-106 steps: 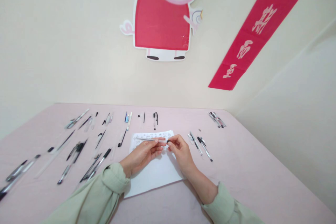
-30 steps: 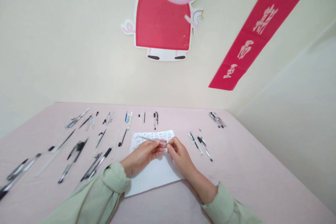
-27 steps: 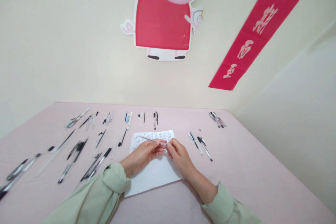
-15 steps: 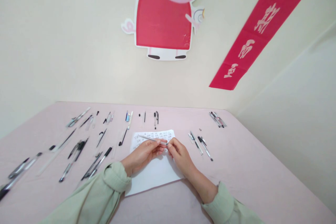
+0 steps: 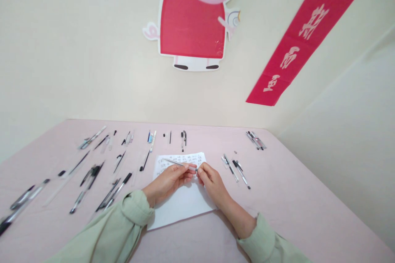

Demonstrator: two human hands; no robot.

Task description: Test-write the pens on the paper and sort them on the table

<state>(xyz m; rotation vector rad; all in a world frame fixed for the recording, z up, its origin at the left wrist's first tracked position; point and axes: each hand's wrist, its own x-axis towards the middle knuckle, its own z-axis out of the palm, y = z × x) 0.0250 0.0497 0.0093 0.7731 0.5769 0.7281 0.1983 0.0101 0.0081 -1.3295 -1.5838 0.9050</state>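
Centrally, above a white sheet of paper, two bare hands meet around a slim, straight, greyish pen barrel. The left hand grips it between thumb and fingers, with its long, thin end slanting out past the thumb towards the left, over the dark handwriting on the sheet's far part. The right hand pinches the opposite end between thumb and curled fingers; its fingertips cover whatever is fitted there, so that detail cannot be told. Both wrists come out of rolled pale green fabric sleeves.

Around them spreads a pale pink cloth-covered table. Just right of the paper lie a clear, dark-gripped pen and, beside it, a clear pen with a black cap. Further off, near the table's right back corner, several clear and dark pens sit in a close bundle. On the left are many scattered pen parts, among them a black-capped clear pen near the left sleeve and a short black rod near the back edge.
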